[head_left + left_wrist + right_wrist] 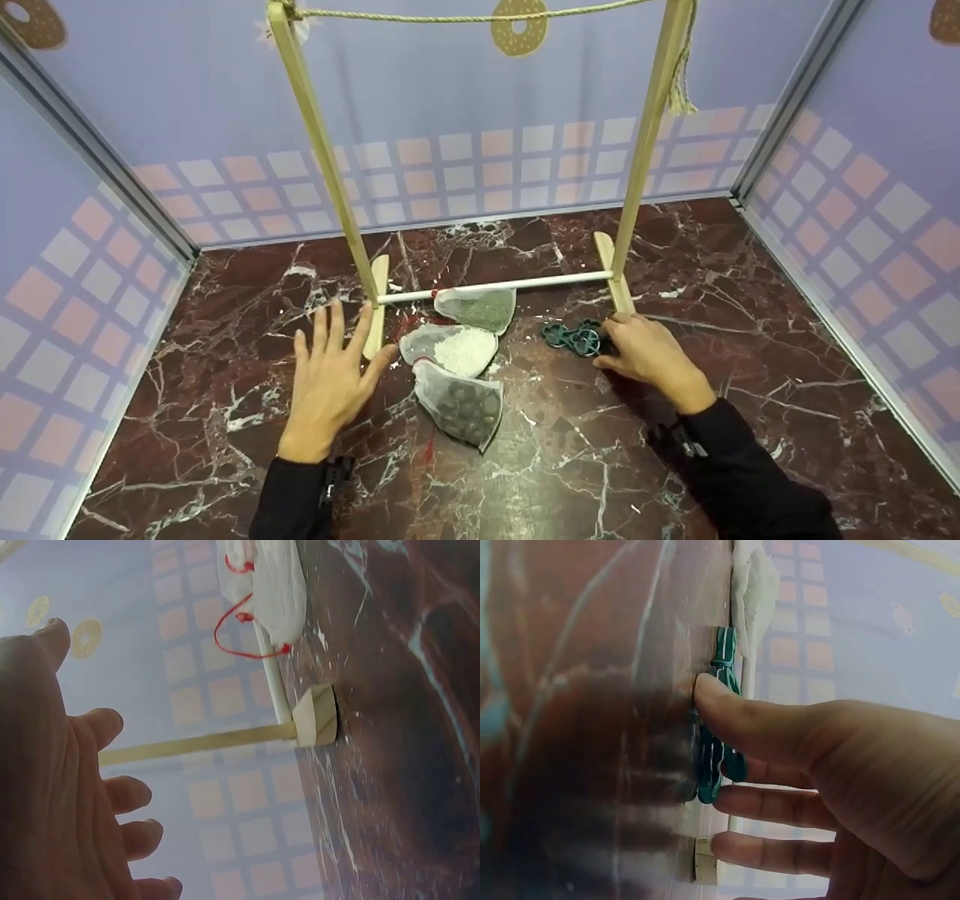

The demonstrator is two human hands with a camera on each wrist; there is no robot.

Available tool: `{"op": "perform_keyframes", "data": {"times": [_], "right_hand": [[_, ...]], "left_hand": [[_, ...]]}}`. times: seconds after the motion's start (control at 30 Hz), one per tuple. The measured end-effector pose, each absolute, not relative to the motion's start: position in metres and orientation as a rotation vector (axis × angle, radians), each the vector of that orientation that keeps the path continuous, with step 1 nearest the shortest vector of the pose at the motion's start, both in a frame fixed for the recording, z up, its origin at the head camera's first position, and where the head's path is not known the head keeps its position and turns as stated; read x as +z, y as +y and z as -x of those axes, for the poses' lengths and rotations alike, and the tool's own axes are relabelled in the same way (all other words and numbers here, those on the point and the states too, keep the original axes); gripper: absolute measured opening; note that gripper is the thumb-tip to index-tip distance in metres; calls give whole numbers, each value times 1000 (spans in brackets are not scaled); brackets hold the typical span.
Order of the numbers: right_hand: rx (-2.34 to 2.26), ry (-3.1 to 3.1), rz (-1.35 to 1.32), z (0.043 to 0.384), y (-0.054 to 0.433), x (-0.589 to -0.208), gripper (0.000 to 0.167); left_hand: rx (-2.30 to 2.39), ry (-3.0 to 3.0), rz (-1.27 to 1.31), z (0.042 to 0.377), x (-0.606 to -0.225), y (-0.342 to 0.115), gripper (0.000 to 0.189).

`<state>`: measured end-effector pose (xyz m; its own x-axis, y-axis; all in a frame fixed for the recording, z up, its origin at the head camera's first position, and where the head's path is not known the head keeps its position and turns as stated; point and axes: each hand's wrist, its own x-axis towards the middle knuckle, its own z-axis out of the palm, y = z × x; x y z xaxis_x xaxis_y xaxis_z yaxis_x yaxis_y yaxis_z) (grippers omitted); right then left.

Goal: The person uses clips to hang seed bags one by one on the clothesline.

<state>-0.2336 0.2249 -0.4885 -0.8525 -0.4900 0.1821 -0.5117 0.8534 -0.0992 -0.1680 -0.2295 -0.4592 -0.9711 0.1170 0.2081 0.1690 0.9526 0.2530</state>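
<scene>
Three sheer drawstring bags lie mid-table: one with green bits (487,309), one with white granules (465,351), one with dark round lumps (465,409). Red cord (238,654) trails from the bags in the left wrist view. My left hand (330,390) is spread, holding nothing, beside the left foot of a wooden stand (378,330). At the right, my right hand (652,356) reaches round the near end of some dark green pieces with round openings (574,339). Its thumb (731,709) covers part of them in the right wrist view, the fingers fairly straight beyond; contact is unclear.
The stand has two wooden uprights (319,135), a white crossbar (555,282) low down and a rope (427,18) strung across the top. Printed panels (480,90) enclose the dark marbled tabletop (570,465) at the back and sides. White crumbs lie scattered.
</scene>
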Motion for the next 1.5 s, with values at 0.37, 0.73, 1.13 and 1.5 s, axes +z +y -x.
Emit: {"op": "perform_keyframes", "data": {"times": [0.37, 0.73, 1.13, 1.5], "right_hand": [[325, -2839, -733, 231, 226, -465, 40], [440, -2605, -950, 223, 196, -432, 37], [509, -2382, -1212, 204, 165, -400, 33], [510, -2330, -1318, 196, 163, -400, 34]], "left_hand": [[-381, -2912, 284, 171, -451, -211, 74], [-486, -2797, 524, 180, -429, -163, 70], [-640, -2332, 973, 184, -408, -110, 76], [-591, -2328, 1068, 175, -415, -98, 63]]}}
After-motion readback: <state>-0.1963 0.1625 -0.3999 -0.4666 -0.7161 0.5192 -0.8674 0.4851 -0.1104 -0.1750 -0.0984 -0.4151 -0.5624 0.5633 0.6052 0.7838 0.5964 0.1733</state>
